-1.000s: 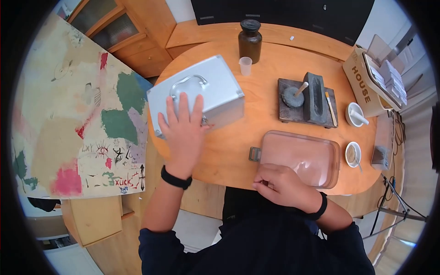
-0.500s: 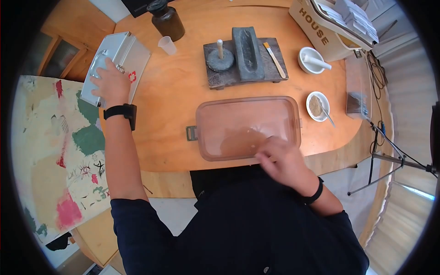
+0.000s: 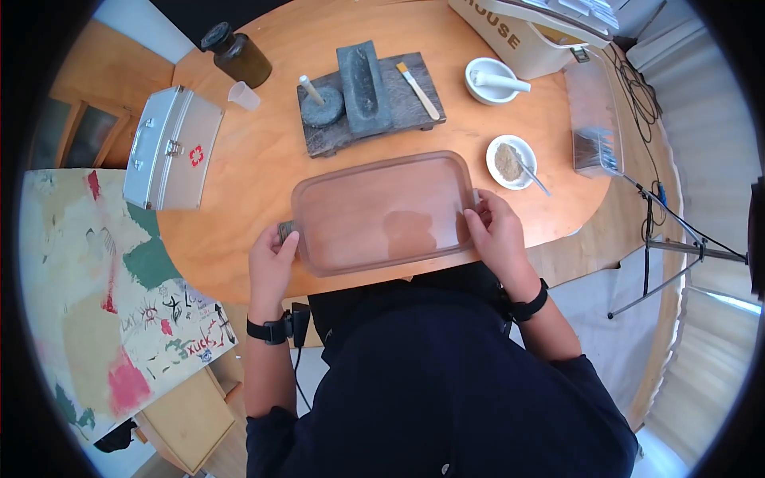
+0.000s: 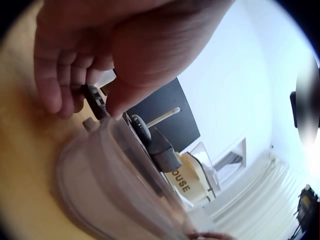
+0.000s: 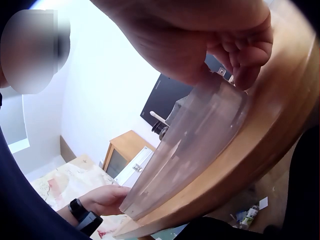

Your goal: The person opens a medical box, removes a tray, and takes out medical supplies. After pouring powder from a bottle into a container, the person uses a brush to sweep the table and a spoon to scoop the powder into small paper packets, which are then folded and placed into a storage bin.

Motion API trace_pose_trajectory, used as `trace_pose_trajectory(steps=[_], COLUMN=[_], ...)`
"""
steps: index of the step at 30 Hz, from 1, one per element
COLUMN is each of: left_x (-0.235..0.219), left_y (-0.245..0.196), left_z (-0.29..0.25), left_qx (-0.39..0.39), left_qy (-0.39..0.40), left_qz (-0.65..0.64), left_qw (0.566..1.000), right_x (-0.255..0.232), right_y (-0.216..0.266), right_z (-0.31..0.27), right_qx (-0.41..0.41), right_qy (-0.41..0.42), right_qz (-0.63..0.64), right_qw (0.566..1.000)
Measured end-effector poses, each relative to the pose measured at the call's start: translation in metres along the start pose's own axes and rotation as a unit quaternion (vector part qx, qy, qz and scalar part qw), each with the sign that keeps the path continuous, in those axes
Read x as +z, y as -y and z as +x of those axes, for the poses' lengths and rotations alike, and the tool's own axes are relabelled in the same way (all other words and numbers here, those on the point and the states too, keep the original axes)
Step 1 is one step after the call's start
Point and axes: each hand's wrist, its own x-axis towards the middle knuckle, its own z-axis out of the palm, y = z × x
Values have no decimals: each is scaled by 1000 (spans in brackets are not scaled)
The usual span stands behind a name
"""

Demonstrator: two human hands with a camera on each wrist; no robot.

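Observation:
A see-through brownish plastic container with rounded corners lies near the table's front edge. My left hand is at its left end, thumb and fingers around the dark side latch. At the opposite end my right hand grips the container, thumb along the rim and fingers curled at the end wall. In the right wrist view the container's side wall stands just above the tabletop, below the right thumb. Parts of the right fingers are hidden behind the palm there.
Behind the container, a dark wooden stand bears a stone trough, a round stone with a stick handle and a brush. Right are a mortar with pestle and powder bowl; left, a silver case, brown jar and plastic cup.
The silver case stands further left on the table, and the left hand has let go of it and moved to the container's latch. My right hand has taken hold of the container's right end.

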Motion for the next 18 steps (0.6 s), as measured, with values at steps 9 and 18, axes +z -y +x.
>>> trace_pose_trajectory(steps=[9, 18], left_x=[6, 1], left_y=[13, 21], left_z=[-8, 1], left_qx=[55, -94], left_qy=[-138, -115], left_qz=[-44, -179], left_qw=[988, 972], right_x=[4, 13], right_y=[10, -7], right_z=[-6, -4], right_qx=[-62, -53], right_qy=[-17, -3], right_qz=[-23, 24], right_qw=[998, 998])
